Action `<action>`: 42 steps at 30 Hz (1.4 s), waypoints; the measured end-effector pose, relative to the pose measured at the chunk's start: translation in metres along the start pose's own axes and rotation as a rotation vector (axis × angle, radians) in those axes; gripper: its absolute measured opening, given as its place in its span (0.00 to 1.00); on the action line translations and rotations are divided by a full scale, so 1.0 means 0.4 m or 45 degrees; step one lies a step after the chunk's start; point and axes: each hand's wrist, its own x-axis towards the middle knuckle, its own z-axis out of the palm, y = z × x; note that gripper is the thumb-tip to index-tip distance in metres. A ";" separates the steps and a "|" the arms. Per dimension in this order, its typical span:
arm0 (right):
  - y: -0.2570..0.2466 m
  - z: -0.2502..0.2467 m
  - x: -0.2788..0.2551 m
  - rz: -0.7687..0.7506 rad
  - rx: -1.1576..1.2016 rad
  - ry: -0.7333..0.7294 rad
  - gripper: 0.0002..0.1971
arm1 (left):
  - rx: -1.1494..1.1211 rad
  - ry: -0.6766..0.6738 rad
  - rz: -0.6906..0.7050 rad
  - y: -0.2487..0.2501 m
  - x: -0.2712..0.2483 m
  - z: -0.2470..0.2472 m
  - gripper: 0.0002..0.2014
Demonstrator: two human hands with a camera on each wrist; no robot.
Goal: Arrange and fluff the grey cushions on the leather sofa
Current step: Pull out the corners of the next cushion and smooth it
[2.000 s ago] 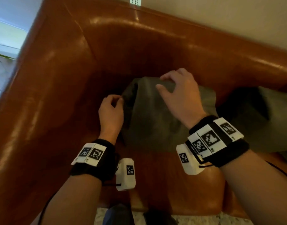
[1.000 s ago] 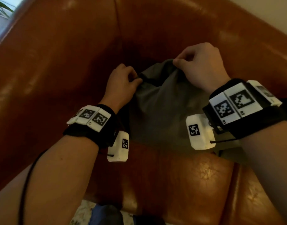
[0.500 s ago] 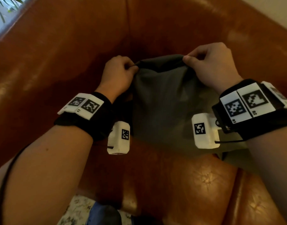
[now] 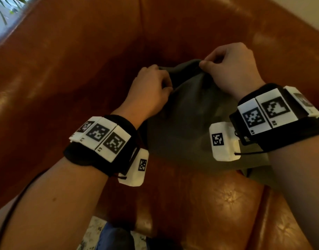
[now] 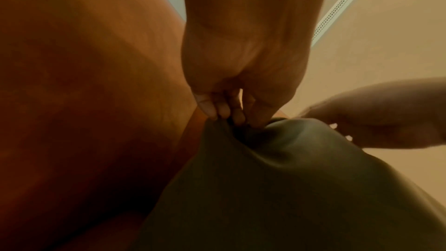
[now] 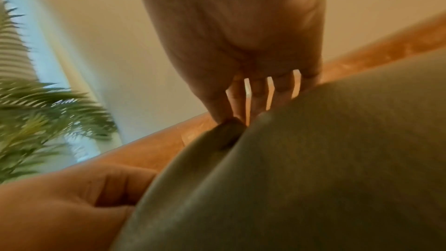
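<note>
A grey cushion (image 4: 184, 123) stands in the corner of the brown leather sofa (image 4: 82, 69). My left hand (image 4: 151, 89) pinches the left part of its top edge, fingers curled. My right hand (image 4: 229, 69) pinches the top edge a little to the right. In the left wrist view my left hand (image 5: 231, 114) bunches the cushion (image 5: 277, 188) fabric, with the right hand (image 5: 376, 119) beside it. In the right wrist view my right hand (image 6: 241, 110) nips a fold of the cushion (image 6: 313, 169), and the left hand (image 6: 72, 198) grips lower left.
The sofa's armrest and backrest meet right behind the cushion. The seat (image 4: 209, 204) lies bare in front. A potted palm (image 6: 36, 112) stands beyond the armrest by a window. A patterned rug (image 4: 93, 233) and a dark shoe (image 4: 115, 237) show below the sofa's front edge.
Both hands have gone from resting on the cushion's sides to pinching its top edge. Over the last half second they drew closer together, bunching the top.
</note>
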 end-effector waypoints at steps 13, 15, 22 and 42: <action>-0.127 -0.004 0.058 -0.094 -0.498 -0.640 0.17 | -0.331 0.336 -0.024 -0.010 -0.038 -0.010 0.04; -0.152 -0.015 0.056 -0.117 -0.605 -0.763 0.17 | -0.372 0.404 -0.022 -0.006 -0.047 -0.008 0.03; -0.168 -0.036 0.044 -0.163 -0.580 -0.782 0.18 | -0.369 0.383 -0.008 -0.012 -0.057 -0.015 0.04; -0.132 -0.063 0.027 -0.299 -0.182 -0.516 0.08 | -0.284 0.448 0.023 0.031 -0.041 -0.029 0.06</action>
